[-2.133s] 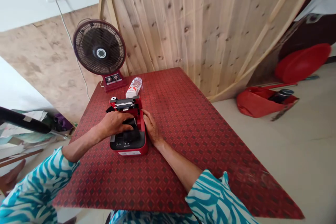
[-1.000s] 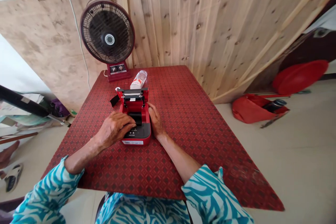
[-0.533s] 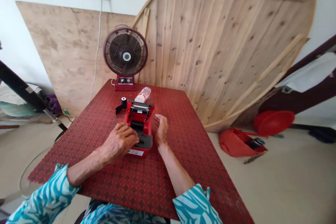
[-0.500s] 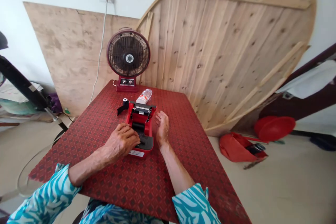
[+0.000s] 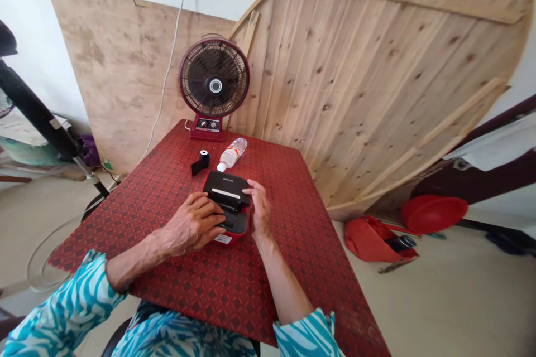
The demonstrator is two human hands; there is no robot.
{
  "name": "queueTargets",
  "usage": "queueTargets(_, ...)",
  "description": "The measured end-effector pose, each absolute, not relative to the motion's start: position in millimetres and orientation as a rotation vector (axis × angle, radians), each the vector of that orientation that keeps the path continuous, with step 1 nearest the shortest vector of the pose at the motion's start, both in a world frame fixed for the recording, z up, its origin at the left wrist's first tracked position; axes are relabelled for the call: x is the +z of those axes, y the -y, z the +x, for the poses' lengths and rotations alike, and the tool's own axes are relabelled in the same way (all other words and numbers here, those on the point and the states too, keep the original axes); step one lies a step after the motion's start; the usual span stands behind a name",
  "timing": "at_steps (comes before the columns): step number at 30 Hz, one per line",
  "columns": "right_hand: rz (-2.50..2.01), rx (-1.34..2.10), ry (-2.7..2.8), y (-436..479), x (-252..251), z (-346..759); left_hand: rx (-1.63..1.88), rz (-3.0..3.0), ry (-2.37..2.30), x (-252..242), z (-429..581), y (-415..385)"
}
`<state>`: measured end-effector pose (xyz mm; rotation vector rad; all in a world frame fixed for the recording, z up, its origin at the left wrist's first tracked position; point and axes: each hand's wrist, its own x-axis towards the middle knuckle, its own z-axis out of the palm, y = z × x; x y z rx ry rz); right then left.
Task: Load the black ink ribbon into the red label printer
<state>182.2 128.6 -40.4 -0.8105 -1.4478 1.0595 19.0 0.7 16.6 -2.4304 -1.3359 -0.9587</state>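
Observation:
A small red and black printer [image 5: 228, 192] sits on the red patterned table [image 5: 201, 284], its black lid down. My left hand [image 5: 193, 227] lies over the printer's near left side, fingers curled onto its top. Against the right side rests my right hand [image 5: 260, 210], fingers touching the lid's edge. A black roll [image 5: 204, 158] with a loose strip of tape lies behind the printer to the left.
A clear water bottle [image 5: 231, 153] lies on its side behind the printer. A red table fan [image 5: 214, 85] stands at the table's far edge, its cord running to a wall socket. Wooden boards lean on the wall. A red bag [image 5: 374, 237] and basin [image 5: 433, 213] are on the floor at right.
The printer's lid, standing open before, is now down. My right hand moved from beside the printer onto its lid edge. The camera view has lifted.

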Motion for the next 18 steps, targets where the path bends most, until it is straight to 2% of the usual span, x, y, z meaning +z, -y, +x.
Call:
queueTargets(4, -0.851, 1.076, 1.421, -113.1, -44.0, 184.8, -1.098, -2.511, 1.385, 14.6, 11.1, 0.6)
queueTargets(12, -0.833, 1.152, 1.312, -116.4, -58.1, 179.4, -2.324, -1.907, 2.326, -5.9, -14.8, -40.7)
queueTargets(18, -0.845, 1.234, 1.308, -114.8, -58.2, 182.2, -2.938, -1.669, 2.461, -20.1, -5.3, -51.2)
